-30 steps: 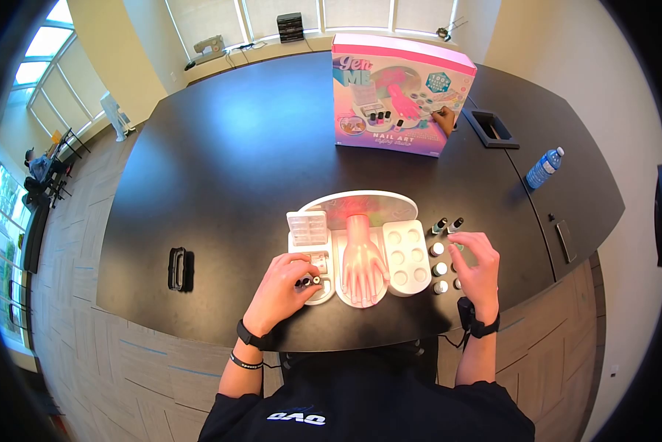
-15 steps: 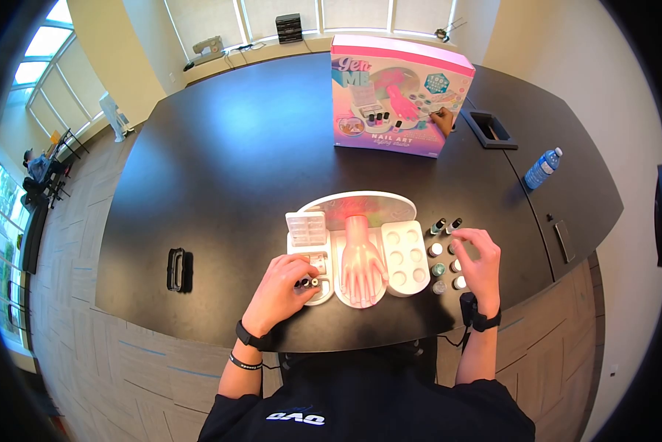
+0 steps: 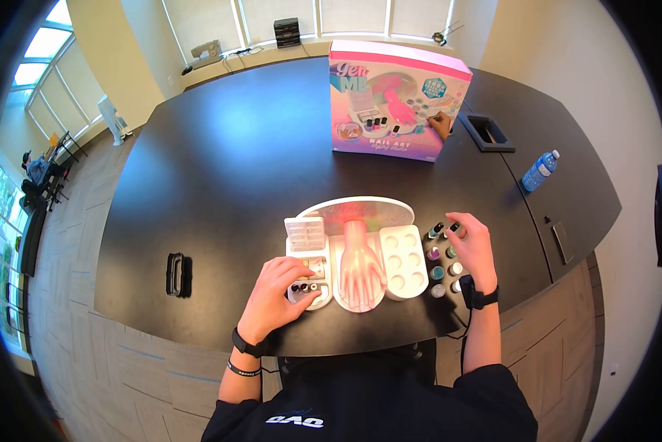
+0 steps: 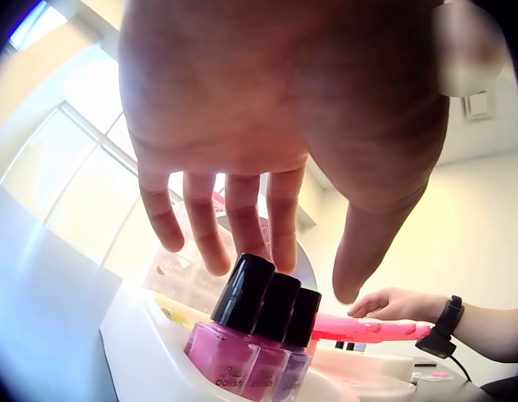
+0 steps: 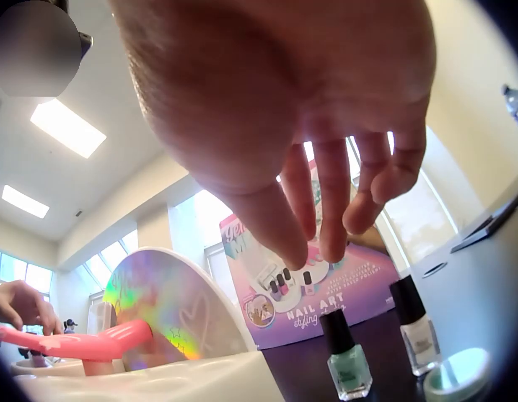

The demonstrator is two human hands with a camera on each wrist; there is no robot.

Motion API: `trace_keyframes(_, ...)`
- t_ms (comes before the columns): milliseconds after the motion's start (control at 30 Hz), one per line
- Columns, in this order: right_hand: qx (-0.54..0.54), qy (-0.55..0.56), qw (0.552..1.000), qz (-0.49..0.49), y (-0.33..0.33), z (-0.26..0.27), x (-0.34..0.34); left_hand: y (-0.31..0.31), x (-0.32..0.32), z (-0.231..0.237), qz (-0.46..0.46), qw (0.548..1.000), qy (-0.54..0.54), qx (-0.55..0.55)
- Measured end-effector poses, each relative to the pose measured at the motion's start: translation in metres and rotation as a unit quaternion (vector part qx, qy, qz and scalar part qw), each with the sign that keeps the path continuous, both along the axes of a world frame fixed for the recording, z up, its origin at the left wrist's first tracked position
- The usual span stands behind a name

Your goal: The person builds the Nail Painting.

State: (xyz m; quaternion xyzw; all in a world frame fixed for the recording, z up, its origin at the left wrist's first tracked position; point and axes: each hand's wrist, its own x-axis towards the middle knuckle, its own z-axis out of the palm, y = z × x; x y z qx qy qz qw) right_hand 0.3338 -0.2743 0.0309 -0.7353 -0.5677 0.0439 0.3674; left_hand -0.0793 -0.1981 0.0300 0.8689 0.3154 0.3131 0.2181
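The left hand [image 3: 272, 293] hovers over the left tray of a white stand, fingers loosely bent and holding nothing. Beneath it in the left wrist view are three black-capped bottles in pink and purple shades [image 4: 221, 356], close together. The right hand [image 3: 472, 249], thumb and fingertips apart, hangs over the two rows of bottles and jars right of the stand. Just below its fingers in the right wrist view is a black-capped green bottle [image 5: 349, 370]; a whitish bottle [image 5: 421, 339] stands beside it. A pink model hand [image 3: 360, 272] lies in the middle of the stand.
A six-well white palette [image 3: 405, 261] forms the stand's right side. Behind stand a large Nail Art box [image 3: 390, 140] and a blue water bottle [image 3: 540, 171]. A black frame-like object [image 3: 175, 275] lies at the left. Several small jars [image 3: 437, 273] stand near the right hand.
The right hand has moved forward, away from the body, towards the black-capped bottles, uncovering more jars. The left hand stays over the tray, its thumb slightly farther from the bottles.
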Motion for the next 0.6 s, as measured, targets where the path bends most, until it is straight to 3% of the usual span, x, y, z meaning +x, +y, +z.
trace_keyframes(133, -0.062, 0.006, 0.998, -0.01, 0.008, -0.001, -0.004, -0.001, -0.002, 0.005, 0.0, 0.999, -0.026, 0.021)
trace_keyframes(600, -0.06, -0.03, 0.998, -0.021, 0.018, -0.022, 0.001, -0.008, -0.003, 0.014, 0.013, 0.996, -0.071, 0.06)
